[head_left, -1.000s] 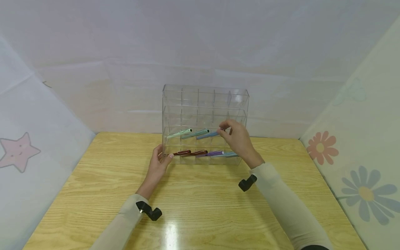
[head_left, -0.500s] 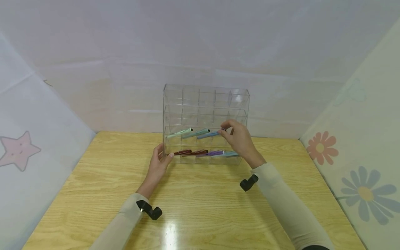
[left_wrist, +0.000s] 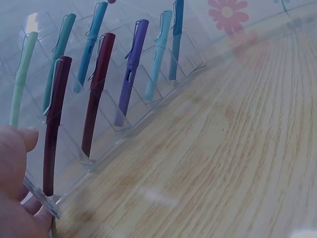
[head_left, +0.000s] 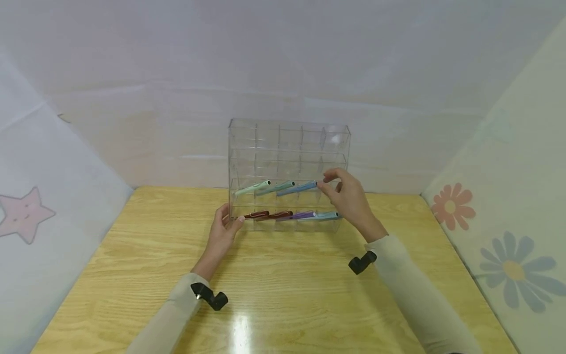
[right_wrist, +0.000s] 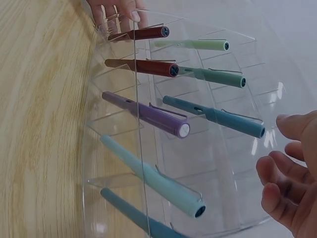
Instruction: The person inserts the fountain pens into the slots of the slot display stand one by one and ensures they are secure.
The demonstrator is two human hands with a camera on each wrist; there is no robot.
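A clear acrylic pen rack (head_left: 289, 127) with tiered compartments stands at the table's back. My left hand (head_left: 221, 235) grips its lower left edge, thumb in front and fingers behind. My right hand (head_left: 351, 200) is loosely curled beside the cap end of a blue pen (head_left: 297, 189); the right wrist view shows a gap between them. Left of that pen, in the same row, lean a pale green pen (head_left: 253, 188) and a green pen (head_left: 276, 188). The bottom row holds two dark red pens (left_wrist: 55, 114), a purple pen (left_wrist: 131, 74), a light blue pen (left_wrist: 158, 57) and a darker blue pen (left_wrist: 176, 42).
The rack stands on a wood-grain table (head_left: 283, 285), close to a pale cloth backdrop (head_left: 283, 64). Cloth side walls carry a pink star (head_left: 27, 215) on the left and flowers (head_left: 450, 206) on the right. The rack's upper tiers hold no pens.
My right hand has let go of the blue pen and drawn back to the right, leaving it in its compartment. My left hand keeps its grip on the rack.
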